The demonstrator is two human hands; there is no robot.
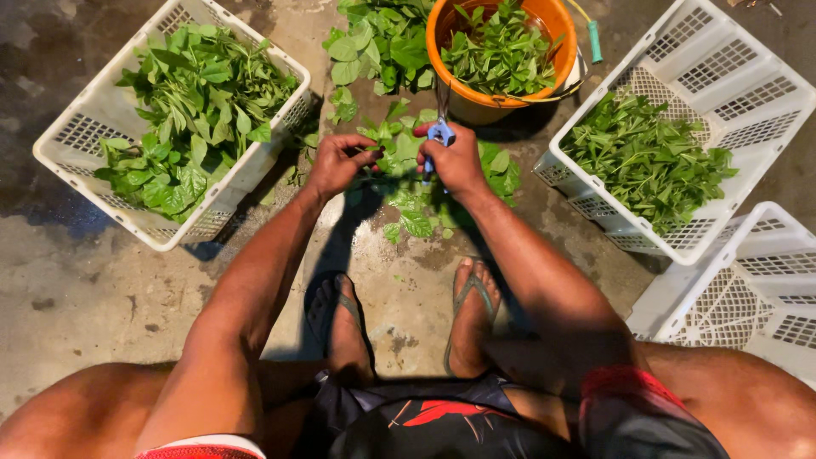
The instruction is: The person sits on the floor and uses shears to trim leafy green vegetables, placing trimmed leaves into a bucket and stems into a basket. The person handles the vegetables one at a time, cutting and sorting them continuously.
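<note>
Bare concrete floor point(102, 280) lies open at lower left and between my feet; everything else hems me in: a white crate of leaves point(174, 115) at upper left, an orange bucket point(501, 51) at top centre just beyond my knuckles, a second white crate point(671, 136) at upper right, an empty crate point(748, 289) touching its lower edge; both my arms reach forward from my knees and meet at centre frame; my left hand point(336, 163) pinches a leafy stem point(387, 170); my right hand point(455, 161) is clamped round blue-handled scissors point(439, 132), blades pointing up toward the bucket; loose leaves point(416, 212) lie beneath.
</note>
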